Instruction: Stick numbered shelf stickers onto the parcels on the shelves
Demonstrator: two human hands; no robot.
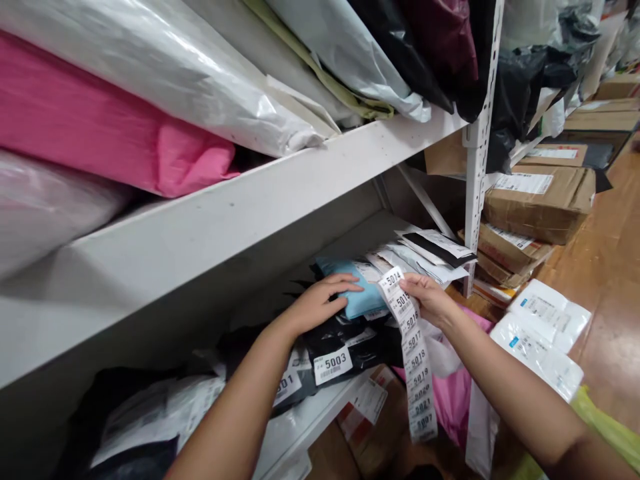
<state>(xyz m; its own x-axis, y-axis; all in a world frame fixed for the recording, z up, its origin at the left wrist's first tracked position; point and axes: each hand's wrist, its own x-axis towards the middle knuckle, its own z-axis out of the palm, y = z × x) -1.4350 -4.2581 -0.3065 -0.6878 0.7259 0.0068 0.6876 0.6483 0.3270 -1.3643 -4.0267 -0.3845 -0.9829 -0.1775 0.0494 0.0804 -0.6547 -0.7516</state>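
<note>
My right hand (pixel 427 297) pinches the top of a long strip of number labels (pixel 415 360), which hangs down past the shelf edge; its printed numbers start at 5014. Resting on a light blue parcel (pixel 359 293) is my left hand (pixel 323 303), its fingers spread over the near side. Under the blue parcel lie black plastic parcels (pixel 313 343), and one carries a label reading 5003 (pixel 333 364). White and black flat mailers (pixel 437 250) are stacked just beyond, towards the shelf post.
The upper shelf (pixel 280 200) overhangs my hands and bears large bags, among them a pink one (pixel 100 120). A white perforated post (pixel 479 167) stands at the right. Cardboard boxes (pixel 540 200) and white packs (pixel 545 320) lie on the wooden floor (pixel 613 267).
</note>
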